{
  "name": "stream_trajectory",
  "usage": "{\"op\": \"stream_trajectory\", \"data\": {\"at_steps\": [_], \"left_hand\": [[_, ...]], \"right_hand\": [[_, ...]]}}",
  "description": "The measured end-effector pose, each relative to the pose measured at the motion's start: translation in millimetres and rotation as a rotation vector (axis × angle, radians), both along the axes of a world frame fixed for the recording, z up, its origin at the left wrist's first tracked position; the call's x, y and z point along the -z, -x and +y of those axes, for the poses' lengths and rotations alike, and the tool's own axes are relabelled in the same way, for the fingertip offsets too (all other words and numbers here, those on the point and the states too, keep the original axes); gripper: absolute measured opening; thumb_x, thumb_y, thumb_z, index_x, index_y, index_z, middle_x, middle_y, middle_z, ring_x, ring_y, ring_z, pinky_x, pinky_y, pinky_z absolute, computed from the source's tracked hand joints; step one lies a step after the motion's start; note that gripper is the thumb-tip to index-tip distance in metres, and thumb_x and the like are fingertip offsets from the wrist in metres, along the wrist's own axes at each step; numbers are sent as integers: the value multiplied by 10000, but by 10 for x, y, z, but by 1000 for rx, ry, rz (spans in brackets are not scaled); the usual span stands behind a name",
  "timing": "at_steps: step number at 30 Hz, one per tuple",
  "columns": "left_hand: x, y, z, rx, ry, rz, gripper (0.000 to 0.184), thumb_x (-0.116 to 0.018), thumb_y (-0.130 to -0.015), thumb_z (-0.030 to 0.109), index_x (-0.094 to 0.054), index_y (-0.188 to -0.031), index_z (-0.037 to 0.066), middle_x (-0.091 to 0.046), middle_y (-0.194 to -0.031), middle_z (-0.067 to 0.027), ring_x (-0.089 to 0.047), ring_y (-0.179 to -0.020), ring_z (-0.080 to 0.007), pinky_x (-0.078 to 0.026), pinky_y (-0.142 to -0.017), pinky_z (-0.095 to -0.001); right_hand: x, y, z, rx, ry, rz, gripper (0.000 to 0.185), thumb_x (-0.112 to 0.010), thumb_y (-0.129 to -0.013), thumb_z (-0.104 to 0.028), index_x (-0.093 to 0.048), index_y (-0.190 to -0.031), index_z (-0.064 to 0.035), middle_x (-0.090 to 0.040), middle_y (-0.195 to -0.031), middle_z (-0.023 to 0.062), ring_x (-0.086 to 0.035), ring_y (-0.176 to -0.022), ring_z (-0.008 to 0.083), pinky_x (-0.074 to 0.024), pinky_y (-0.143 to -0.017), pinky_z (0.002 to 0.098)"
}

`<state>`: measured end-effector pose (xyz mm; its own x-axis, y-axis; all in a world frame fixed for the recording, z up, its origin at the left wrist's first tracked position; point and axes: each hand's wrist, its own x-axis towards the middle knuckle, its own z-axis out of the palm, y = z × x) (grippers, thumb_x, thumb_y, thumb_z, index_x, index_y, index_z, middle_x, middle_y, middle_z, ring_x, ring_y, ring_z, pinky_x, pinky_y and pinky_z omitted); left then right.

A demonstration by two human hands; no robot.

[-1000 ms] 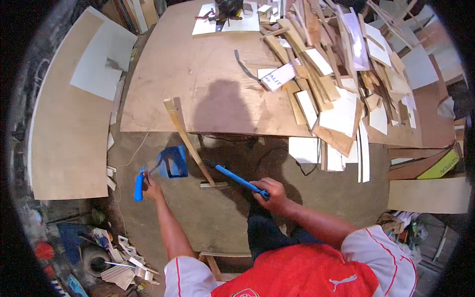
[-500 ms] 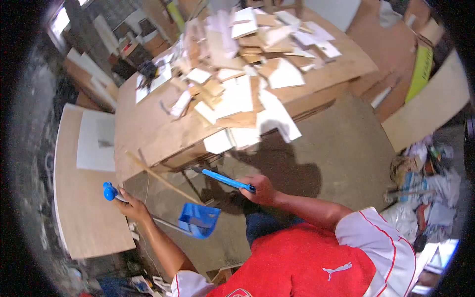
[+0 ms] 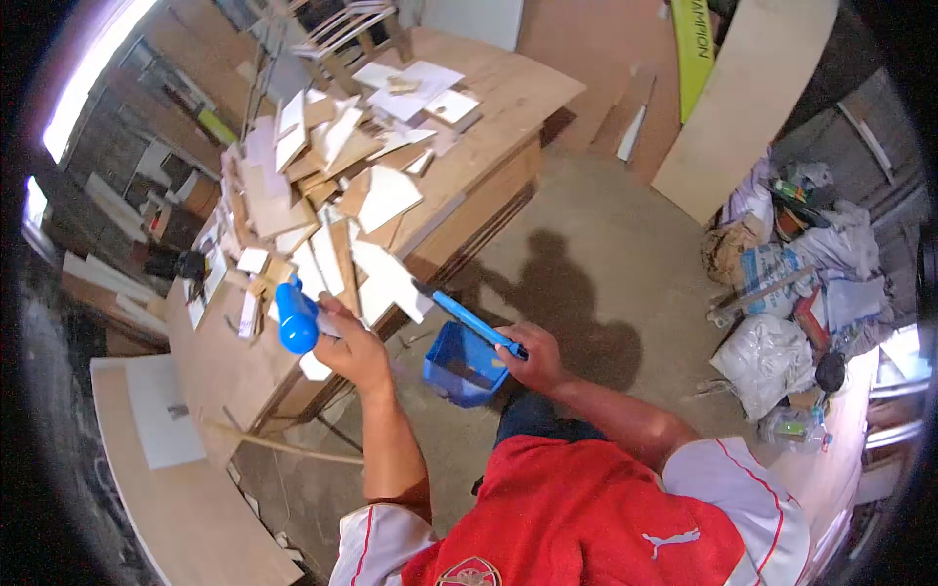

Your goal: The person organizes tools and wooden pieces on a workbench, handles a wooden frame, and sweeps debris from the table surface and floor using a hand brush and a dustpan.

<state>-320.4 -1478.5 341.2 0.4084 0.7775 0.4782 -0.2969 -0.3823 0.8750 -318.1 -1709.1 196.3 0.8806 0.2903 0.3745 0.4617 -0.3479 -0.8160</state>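
My left hand (image 3: 354, 350) is wrapped round the upper end of a handle with a blue grip (image 3: 296, 314). A blue dustpan (image 3: 463, 365) hangs low over the floor between my two hands; most of the handle towards it is hidden. My right hand (image 3: 532, 357) is closed on a blue stick (image 3: 477, 320), whose dark far end points up and left, above the dustpan. Some small light bits show inside the dustpan.
A wooden table (image 3: 498, 83) bears a heap of board offcuts (image 3: 386, 198). A thin wood strip (image 3: 283, 445) slants near its left corner. Plastic bags and rubbish (image 3: 767, 361) lie on the right, below a leaning board (image 3: 747, 107).
The view has swung to the right, away from the left wall. My left hand has come up and inward with the handle, and the dustpan now hangs near my right hand.
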Motion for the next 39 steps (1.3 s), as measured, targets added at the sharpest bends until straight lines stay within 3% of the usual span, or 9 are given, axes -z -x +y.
{"op": "stream_trajectory", "data": {"at_steps": [3, 10, 11, 16, 22, 24, 29, 31, 39], "left_hand": [[-167, -574, -659, 181, 248, 100, 127, -601, -983, 128, -615, -972, 2, -612, -804, -23, -499, -601, -54, -357, -510, -218], [55, -2004, -1982, 451, 567, -13, 160, -615, -979, 145, -549, -849, 78, -480, -626, 24, -437, -499, -78, -323, -464, -247], [104, -2170, -2167, 431, 506, 52, 250, -642, -987, 280, -587, -1046, 44, -457, -675, 40, -418, -529, -59, -312, -462, -222], [-164, -3090, -2759, 600, 537, 34, 240, -629, -992, 269, -531, -877, 83, -488, -692, 24, -421, -507, -66, -317, -456, -229], [-231, -4025, -3230, 660, 379, -2, 218, -600, -991, 257, -556, -937, 50, -505, -704, 0, -466, -552, -108, -375, -504, -262], [-157, -4276, -3327, 420, 73, -37, 269, -614, -973, 287, -556, -1023, 29, -518, -756, -17, -519, -675, -137, -427, -606, -297], [1181, -4594, -3415, 41, 206, -125, 329, -550, -976, 297, -566, -1150, 18, -554, -945, -58, -537, -1051, -164, -449, -865, -348], [1376, -4712, -3776, 223, 145, 268, 257, -523, -1004, 204, -540, -1179, 17, -573, -1180, -100, -531, -1117, -209, -403, -980, -352], [1426, -5718, -4221, -47, 238, 185, 210, -632, -929, 211, -569, -1008, 27, -576, -952, -54, -546, -862, -169, -451, -768, -325]], "right_hand": [[16, -417, -393, 109, 21, -54, 362, -680, -856, -185, -680, -1217, -155, -682, -954, 134, -654, -873, 332, -527, -746, 441], [-100, -1866, -1028, 14, 274, -141, 490, -738, -837, -287, -633, -1306, -191, -622, -897, 91, -623, -856, 304, -528, -697, 409], [-88, -2006, -1129, -19, 266, -131, 501, -756, -820, -289, -639, -1295, -182, -627, -921, 93, -626, -883, 306, -521, -691, 407], [-277, -2991, -1712, 20, 378, -208, 480, -751, -810, -314, -651, -1253, -156, -636, -957, 84, -635, -838, 295, -550, -667, 402], [-481, -4094, -2230, -10, 364, -276, 313, -718, -838, -273, -665, -1086, -90, -628, -953, 86, -640, -861, 278, -555, -674, 402], [-603, -4504, -2361, -61, 378, -275, 284, -697, -858, -294, -662, -1051, -89, -622, -948, 84, -643, -864, 276, -559, -680, 398], [-923, -5313, -2600, -170, 321, -265, 235, -678, -887, -302, -658, -974, -85, -608, -888, 87, -649, -846, 286, -551, -696, 418], [-1140, -5579, -2687, -231, 305, -266, 237, -666, -898, -309, -660, -980, -87, -610, -890, 88, -651, -853, 284, -552, -699, 418], [-1932, -6415, -2667, -556, 152, -274, 301, -717, -853, -338, -649, -989, -78, -608, -915, 108, -645, -855, 309, -547, -735, 418]]}}
